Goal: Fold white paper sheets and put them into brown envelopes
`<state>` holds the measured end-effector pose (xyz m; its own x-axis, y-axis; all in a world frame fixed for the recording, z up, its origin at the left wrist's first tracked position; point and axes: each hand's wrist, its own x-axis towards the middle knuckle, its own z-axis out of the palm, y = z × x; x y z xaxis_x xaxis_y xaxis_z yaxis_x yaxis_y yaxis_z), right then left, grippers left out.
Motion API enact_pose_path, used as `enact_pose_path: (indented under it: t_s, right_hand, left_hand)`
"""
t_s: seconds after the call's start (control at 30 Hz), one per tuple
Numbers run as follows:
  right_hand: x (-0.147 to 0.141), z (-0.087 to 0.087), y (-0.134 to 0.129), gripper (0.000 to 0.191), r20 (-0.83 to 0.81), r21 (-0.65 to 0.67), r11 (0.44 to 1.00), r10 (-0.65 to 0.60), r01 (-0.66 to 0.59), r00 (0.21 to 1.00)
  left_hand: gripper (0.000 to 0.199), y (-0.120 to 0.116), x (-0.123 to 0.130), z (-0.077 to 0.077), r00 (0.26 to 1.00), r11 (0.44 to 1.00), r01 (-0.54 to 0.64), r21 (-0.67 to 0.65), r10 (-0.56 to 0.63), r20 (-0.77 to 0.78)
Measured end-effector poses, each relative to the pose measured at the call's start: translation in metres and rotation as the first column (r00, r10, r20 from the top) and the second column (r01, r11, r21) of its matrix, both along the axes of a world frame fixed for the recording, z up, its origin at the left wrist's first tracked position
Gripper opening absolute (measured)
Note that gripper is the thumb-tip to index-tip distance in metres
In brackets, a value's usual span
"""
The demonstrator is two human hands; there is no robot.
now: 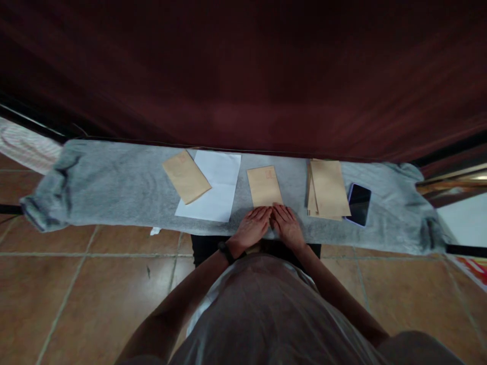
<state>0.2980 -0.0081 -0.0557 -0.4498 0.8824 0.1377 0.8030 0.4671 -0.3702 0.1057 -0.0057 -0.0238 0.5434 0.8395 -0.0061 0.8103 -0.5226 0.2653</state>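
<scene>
A brown paper envelope [265, 185] with small red print near its top right lies in front of me on a grey cloth. On its near end rests my left hand [254, 224], its fingers stretched out and lying flat. Beside it my right hand [288, 225] lies on the same end, fingers also extended. The fingertips of both hands nearly meet, and they cover the envelope's near edge. Neither hand is wrapped round anything.
Left of the envelope, another brown envelope [186, 177] lies partly over a white paper sheet [224, 190]. To the right are a stack of brown envelopes [330, 187] and a phone [358, 204]. The grey cloth [122, 187] covers a narrow surface against a dark red panel [243, 81].
</scene>
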Motion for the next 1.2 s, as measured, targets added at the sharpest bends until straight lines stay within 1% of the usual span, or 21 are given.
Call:
enact_pose_path:
  t_s: [0.13, 0.2, 0.33, 0.5, 0.57, 0.63, 0.73, 0.87, 1.03, 1.2]
  right_hand:
    - [-0.001, 0.000, -0.001, 0.046, -0.006, 0.040, 0.999, -0.009, 0.009, 1.000]
    - [-0.002, 0.001, -0.001, 0.044, -0.010, 0.049, 0.999, -0.010, 0.010, 1.000]
    - [-0.006, 0.005, -0.001, 0.043, -0.005, 0.052, 0.998, -0.030, 0.030, 1.000]
    - [-0.009, 0.005, -0.001, 0.046, -0.020, 0.050, 0.998, -0.049, 0.050, 0.999]
    - [-0.008, 0.004, 0.000, 0.046, -0.024, 0.043, 0.998, -0.046, 0.047, 0.999]
    - [-0.008, 0.003, 0.000, 0.047, -0.030, 0.038, 0.998, -0.047, 0.048, 0.998]
    - [-0.008, 0.003, -0.001, 0.047, -0.045, 0.046, 0.998, -0.048, 0.051, 0.998]
    - [-0.009, 0.003, -0.002, 0.046, -0.045, 0.053, 0.997, -0.057, 0.060, 0.997]
    - [-0.007, 0.000, -0.004, 0.047, -0.051, 0.049, 0.998, -0.044, 0.046, 0.998]
    - [-0.003, -0.007, -0.002, 0.042, -0.174, 0.033, 0.995, -0.083, 0.090, 0.981]
  left_hand:
    - [0.053, 0.020, 0.013, -0.006, 0.995, 0.995, -0.086, 0.050, 0.083, 0.060]
    - [0.057, 0.038, 0.022, -0.011, 0.990, 0.989, -0.130, 0.070, 0.127, 0.054]
    - [0.060, 0.080, 0.032, -0.023, 0.978, 0.977, -0.206, 0.058, 0.207, -0.001]
    - [0.061, 0.127, 0.033, -0.034, 0.973, 0.970, -0.230, 0.076, 0.229, 0.016]
    - [0.062, 0.140, 0.032, -0.036, 0.971, 0.968, -0.237, 0.079, 0.235, 0.029]
    - [0.064, 0.147, 0.032, -0.037, 0.973, 0.969, -0.231, 0.085, 0.229, 0.034]
    - [0.065, 0.149, 0.030, -0.037, 0.976, 0.971, -0.216, 0.101, 0.214, 0.035]
    - [0.064, 0.138, 0.028, -0.039, 0.988, 0.983, -0.151, 0.106, 0.151, 0.007]
    - [0.060, 0.111, 0.025, -0.041, 1.000, 0.993, -0.021, 0.115, 0.023, -0.021]
    - [0.057, 0.076, 0.022, -0.038, 0.998, 0.989, 0.060, 0.136, -0.058, -0.020]
